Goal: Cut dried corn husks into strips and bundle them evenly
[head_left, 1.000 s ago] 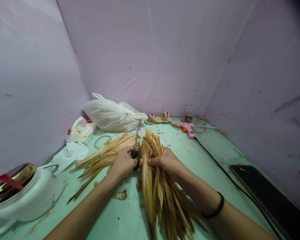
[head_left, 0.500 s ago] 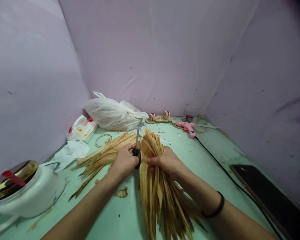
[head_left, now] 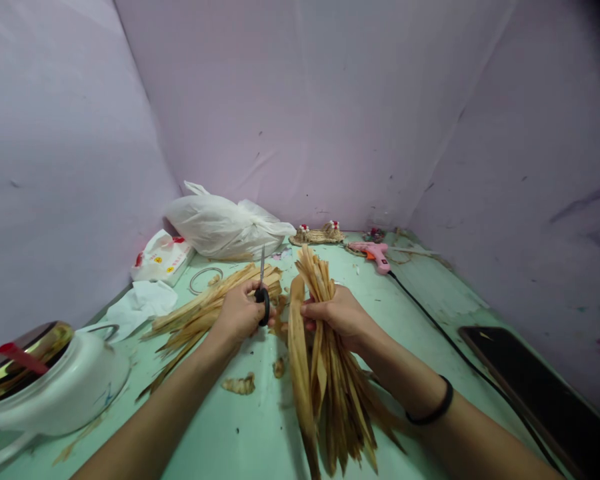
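Note:
My left hand (head_left: 241, 311) is closed round black-handled scissors (head_left: 263, 297), whose blades point up and away from me. My right hand (head_left: 339, 316) grips a bundle of dried tan husk strips (head_left: 337, 400) near its upper end, and the long ends fan down toward me. One wider strip (head_left: 298, 353) hangs at the left of that bundle, by my right fingertips. A second pile of husks (head_left: 195, 317) lies on the table behind and left of my left hand. A curled husk scrap (head_left: 241, 385) rests between my forearms.
A white plastic bag (head_left: 227, 227), tissue pack (head_left: 163, 258) and wire ring (head_left: 205, 280) lie at the back left. A white pot (head_left: 80, 387) stands left. Woven piece (head_left: 317, 235), pink glue gun (head_left: 377, 255), its black cord and dark phone (head_left: 525, 387) lie back and right.
My left hand has moved left with the scissors, away from the bundle. The wide strip now stands apart from the other strips, and a small scrap shows on the table beside it.

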The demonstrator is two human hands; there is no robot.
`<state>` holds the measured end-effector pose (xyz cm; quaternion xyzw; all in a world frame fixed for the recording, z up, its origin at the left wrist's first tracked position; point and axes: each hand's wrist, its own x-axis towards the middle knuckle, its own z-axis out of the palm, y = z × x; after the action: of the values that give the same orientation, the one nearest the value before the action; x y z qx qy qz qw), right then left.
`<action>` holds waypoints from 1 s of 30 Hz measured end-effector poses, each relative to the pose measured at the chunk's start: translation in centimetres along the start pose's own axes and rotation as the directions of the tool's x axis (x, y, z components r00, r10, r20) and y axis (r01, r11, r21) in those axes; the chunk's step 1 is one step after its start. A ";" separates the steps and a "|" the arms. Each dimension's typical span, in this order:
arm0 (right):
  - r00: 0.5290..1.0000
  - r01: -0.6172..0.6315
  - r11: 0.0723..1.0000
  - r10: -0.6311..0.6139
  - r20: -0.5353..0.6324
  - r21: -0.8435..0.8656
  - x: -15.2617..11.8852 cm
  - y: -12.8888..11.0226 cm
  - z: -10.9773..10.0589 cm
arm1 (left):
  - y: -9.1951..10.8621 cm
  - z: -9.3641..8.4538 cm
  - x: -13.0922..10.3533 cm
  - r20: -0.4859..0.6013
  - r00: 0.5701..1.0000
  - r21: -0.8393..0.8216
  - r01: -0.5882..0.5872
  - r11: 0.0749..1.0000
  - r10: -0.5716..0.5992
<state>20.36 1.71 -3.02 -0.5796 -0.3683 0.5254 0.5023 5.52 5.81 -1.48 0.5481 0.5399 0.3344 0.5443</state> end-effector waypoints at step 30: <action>0.998 0.040 0.997 -0.042 -0.040 -0.065 1.1 1.3 -0.5 | -0.8 -1.3 1.1 0.085 0.996 -0.279 -0.003 0.960 0.028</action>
<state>20.92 2.35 -4.58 -0.5984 -0.3866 0.4909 0.5015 4.35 7.06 -2.26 0.4843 0.4587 0.3869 0.6366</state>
